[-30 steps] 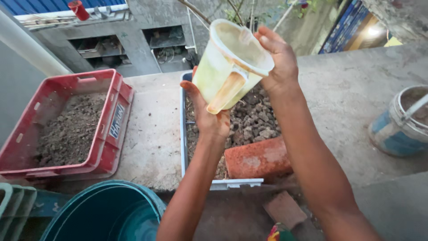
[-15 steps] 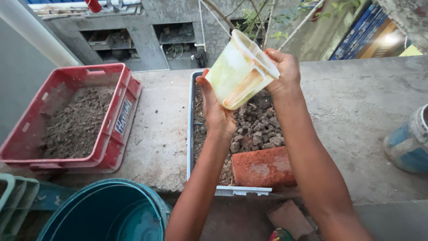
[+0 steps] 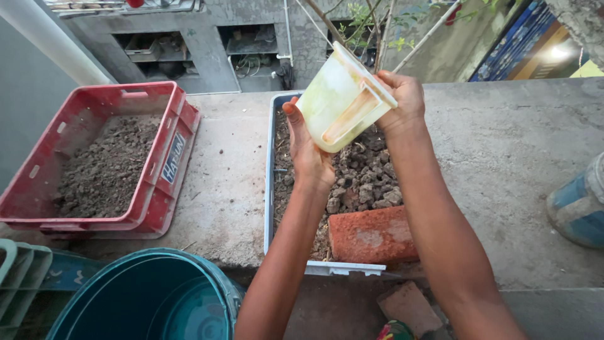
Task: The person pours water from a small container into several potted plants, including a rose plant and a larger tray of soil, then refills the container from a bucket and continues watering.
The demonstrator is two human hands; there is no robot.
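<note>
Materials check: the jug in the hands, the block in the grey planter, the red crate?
Jug: looks like translucent plastic, yellowed and rust-stained, light showing through. Block: probably fired clay or laterite brick, matte, pitted orange-red. Red crate: moulded plastic by its ribbed rim, dull and scuffed.

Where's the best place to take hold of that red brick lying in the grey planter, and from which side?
Grip the red brick across its long faces from above, judged from its pose. It lies flat at the near end of the grey planter, top face exposed. Soil clods crowd its far side, and the planter's near wall sits close to the other, so side access looks tight. Both hands hold the tilted jug above.
</note>
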